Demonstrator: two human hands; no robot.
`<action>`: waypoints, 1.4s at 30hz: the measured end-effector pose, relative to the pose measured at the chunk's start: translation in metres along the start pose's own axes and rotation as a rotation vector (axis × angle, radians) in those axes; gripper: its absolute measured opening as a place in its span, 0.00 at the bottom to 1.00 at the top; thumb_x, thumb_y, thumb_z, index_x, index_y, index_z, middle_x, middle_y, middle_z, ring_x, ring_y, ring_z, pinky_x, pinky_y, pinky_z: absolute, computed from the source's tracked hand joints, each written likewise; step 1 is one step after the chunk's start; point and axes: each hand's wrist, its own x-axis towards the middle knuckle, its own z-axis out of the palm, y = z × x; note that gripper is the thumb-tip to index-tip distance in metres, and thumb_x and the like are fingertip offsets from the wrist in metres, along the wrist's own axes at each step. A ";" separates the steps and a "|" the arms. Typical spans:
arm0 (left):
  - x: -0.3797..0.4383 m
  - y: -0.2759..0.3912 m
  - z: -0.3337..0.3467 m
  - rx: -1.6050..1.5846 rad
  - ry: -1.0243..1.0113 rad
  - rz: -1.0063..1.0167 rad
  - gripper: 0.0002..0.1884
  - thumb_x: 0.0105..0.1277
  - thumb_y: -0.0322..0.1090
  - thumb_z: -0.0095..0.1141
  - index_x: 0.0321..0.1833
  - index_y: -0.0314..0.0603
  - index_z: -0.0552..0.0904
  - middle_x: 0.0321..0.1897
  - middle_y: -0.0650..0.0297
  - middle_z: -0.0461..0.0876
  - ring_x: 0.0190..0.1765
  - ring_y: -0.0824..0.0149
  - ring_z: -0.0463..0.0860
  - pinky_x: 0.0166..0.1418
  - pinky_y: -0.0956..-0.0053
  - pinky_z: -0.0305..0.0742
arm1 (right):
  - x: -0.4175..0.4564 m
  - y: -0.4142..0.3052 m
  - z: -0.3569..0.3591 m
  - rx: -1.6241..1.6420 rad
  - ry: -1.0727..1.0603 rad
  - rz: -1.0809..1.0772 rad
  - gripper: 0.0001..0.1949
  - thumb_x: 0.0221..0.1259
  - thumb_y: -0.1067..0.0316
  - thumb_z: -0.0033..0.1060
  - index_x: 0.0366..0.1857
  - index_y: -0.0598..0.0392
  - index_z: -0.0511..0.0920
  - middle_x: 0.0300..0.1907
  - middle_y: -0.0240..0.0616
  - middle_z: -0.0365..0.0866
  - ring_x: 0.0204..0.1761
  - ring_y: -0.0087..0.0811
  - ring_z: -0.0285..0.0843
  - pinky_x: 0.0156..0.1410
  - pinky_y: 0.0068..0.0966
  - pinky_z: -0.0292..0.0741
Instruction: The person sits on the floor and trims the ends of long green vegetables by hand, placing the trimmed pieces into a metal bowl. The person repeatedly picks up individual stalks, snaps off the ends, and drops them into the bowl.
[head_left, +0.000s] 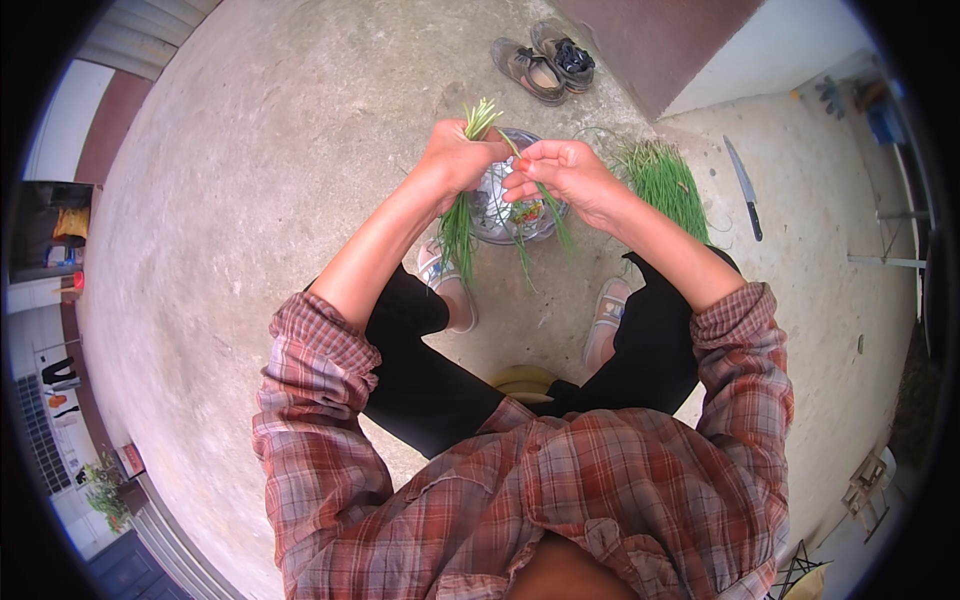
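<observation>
My left hand grips a bunch of green chives, pale cut ends up and leaves hanging down. Between the thumb and fingers of my right hand is a thin strand of chives, its pale end reaching toward my left hand. Below both hands stands a round bin lined with a plastic bag, with white scraps and some red and green bits inside. To the right of my right hand, a large pile of chives lies on the concrete floor, partly hidden by my forearm.
A kitchen knife with a black handle lies on the floor right of the pile. A pair of worn shoes sits beyond the bin, near a wall corner. My sandalled feet flank the near side of the bin.
</observation>
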 end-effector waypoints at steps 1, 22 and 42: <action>0.001 0.000 0.000 0.012 0.003 0.004 0.08 0.54 0.27 0.61 0.21 0.44 0.77 0.14 0.73 0.69 0.16 0.80 0.61 0.19 0.80 0.52 | 0.002 0.003 -0.001 0.003 -0.004 -0.014 0.10 0.68 0.70 0.54 0.47 0.66 0.74 0.43 0.51 0.83 0.44 0.38 0.86 0.52 0.28 0.80; 0.001 -0.004 0.001 0.076 -0.029 0.030 0.07 0.57 0.29 0.63 0.23 0.42 0.79 0.16 0.72 0.72 0.16 0.81 0.64 0.18 0.81 0.53 | 0.004 0.001 0.003 0.015 -0.026 0.000 0.13 0.73 0.60 0.48 0.48 0.60 0.73 0.42 0.42 0.80 0.44 0.30 0.82 0.45 0.25 0.78; 0.008 -0.008 -0.005 0.048 -0.031 -0.058 0.06 0.54 0.28 0.62 0.22 0.39 0.80 0.18 0.70 0.74 0.19 0.78 0.68 0.19 0.76 0.57 | 0.009 0.008 0.000 -0.314 0.089 -0.095 0.12 0.72 0.65 0.44 0.41 0.63 0.76 0.33 0.43 0.84 0.31 0.27 0.85 0.26 0.19 0.74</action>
